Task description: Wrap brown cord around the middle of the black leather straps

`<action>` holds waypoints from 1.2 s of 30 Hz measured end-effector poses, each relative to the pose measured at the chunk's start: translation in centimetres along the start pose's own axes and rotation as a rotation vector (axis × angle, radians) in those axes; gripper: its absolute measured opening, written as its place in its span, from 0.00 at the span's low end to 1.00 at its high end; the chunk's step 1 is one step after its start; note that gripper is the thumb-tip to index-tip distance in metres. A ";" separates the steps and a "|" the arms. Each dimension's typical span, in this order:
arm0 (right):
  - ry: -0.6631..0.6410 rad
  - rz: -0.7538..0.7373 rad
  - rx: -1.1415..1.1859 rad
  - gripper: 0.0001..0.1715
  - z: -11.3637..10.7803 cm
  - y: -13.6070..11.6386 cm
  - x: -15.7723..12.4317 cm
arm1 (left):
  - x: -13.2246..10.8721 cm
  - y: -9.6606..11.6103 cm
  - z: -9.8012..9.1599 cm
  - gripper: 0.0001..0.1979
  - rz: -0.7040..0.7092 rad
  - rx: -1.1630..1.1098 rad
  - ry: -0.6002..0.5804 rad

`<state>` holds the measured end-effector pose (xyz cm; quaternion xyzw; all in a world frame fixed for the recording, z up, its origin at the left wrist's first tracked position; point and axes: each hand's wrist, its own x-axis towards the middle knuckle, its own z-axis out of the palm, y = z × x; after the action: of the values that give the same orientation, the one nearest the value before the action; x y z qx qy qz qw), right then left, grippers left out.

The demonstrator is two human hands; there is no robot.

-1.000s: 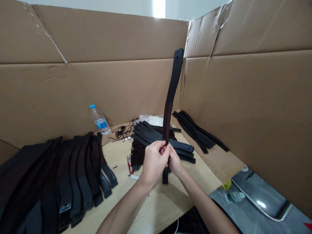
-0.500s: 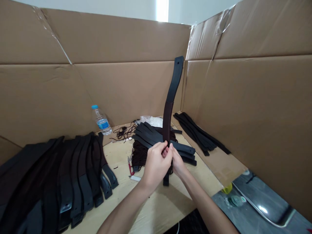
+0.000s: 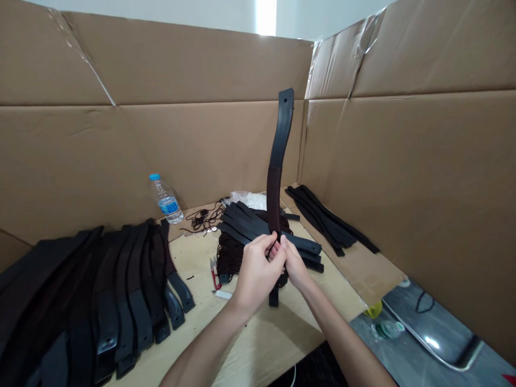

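A long black strap (image 3: pixel 281 134) with a hole at its top stands nearly upright, its middle covered in dark brown cord wrapping (image 3: pixel 273 196). My left hand (image 3: pixel 258 266) pinches at the lower end of the wrapping, thumb and fingertips together. From the other side my right hand (image 3: pixel 295 266) closes its fingertips on the same spot. The strap's lower end shows below the hands; what lies right between the fingertips is hidden. Behind the hands, several black straps (image 3: pixel 245 217) rest across a bundle of dark brown cord (image 3: pixel 229 255).
Many wrapped straps (image 3: pixel 135 285) lie in a row at the left. Small red-handled snips (image 3: pixel 215 275) and a white-handled tool (image 3: pixel 223 294) are nearby. A water bottle (image 3: pixel 168 201) leans at the back cardboard wall (image 3: pixel 209 134). More black strips (image 3: pixel 322 217) lie at the right.
The strap's upper end has swung slightly to the left and turned a little. Both hands keep their pinch at nearly the same place.
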<state>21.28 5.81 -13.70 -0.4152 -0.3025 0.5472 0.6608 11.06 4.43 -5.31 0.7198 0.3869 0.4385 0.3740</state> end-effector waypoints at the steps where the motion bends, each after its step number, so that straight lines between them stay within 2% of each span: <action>1: -0.008 -0.010 -0.011 0.31 -0.1 -0.1 0.0 | 0.0 0.0 0.0 0.11 -0.026 -0.049 -0.013; 8: -0.110 -0.066 -0.225 0.33 -0.5 -1.9 0.5 | 0.2 -0.5 0.3 0.09 -0.155 -0.367 -0.075; 14: -0.176 -0.109 -0.268 0.30 -0.8 -3.2 1.2 | 0.4 -0.2 0.6 0.14 -0.258 -0.563 -0.043; 19: -0.285 -0.051 -0.201 0.27 0.2 -2.6 2.0 | -0.1 0.2 1.1 0.21 -0.244 -0.602 0.007; 22: -0.356 -0.039 -0.171 0.22 1.1 -2.6 2.5 | -0.3 0.1 1.2 0.26 -0.213 -0.622 0.026; 26: -0.445 0.010 -0.117 0.17 1.7 -2.5 3.1 | -0.3 -0.3 1.2 0.26 -0.196 -0.605 0.047; 31: -0.428 0.099 -0.017 0.18 2.0 -1.7 3.1 | -0.3 -0.6 1.2 0.20 -0.226 -0.579 0.064; 36: -0.415 0.169 0.024 0.20 2.1 -1.6 2.4 | -0.1 -0.2 1.2 0.24 -0.301 -0.563 0.079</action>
<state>20.75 8.53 -11.46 -0.3099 -0.3896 0.6779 0.5409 12.04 4.18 -5.94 0.5052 0.3667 0.4959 0.6037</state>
